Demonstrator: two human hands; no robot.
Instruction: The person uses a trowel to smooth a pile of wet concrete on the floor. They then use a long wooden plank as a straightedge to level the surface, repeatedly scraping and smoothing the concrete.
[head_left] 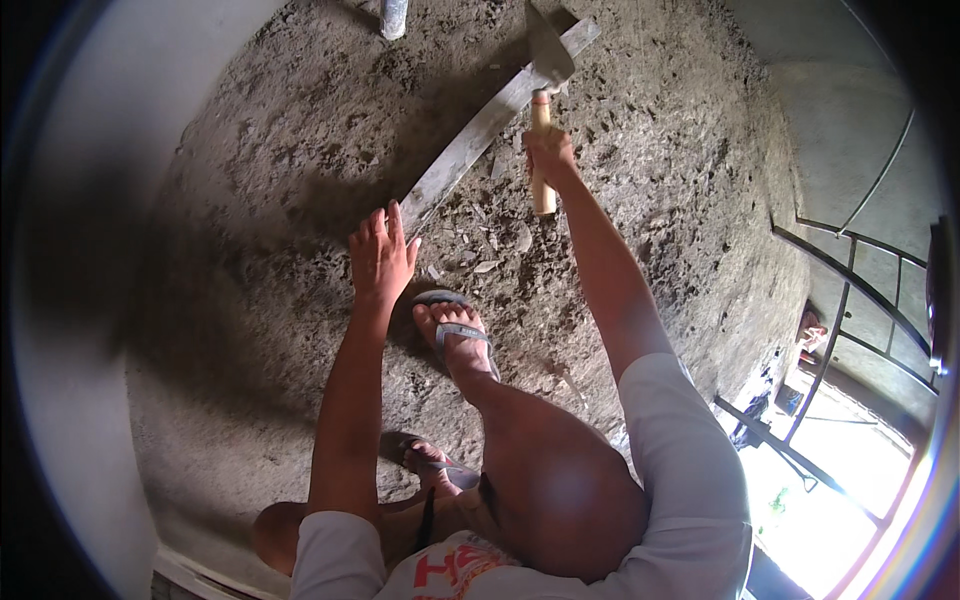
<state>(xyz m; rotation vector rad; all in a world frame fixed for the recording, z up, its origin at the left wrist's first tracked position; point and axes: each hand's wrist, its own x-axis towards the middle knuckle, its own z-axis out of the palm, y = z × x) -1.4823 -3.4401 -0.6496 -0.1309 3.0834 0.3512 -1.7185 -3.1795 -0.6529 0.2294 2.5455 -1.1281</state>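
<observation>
Left hand (381,258): open, on near end of the grey board (465,148)
Right hand (550,155): apart from it, closed around the trowel (541,112)
Blade (550,55): over the board's far part
Risk: board may slip, if left hand presses too lightly
Floor (270,150): rough, with loose chips (486,267)
Room: pale wall (80,200) left, metal frame (850,262) right

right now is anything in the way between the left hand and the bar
Nothing visible: the left hand has its fingertips right at the near end of the bar. Only farther along does the trowel in the right hand cover part of the bar from view.
</observation>
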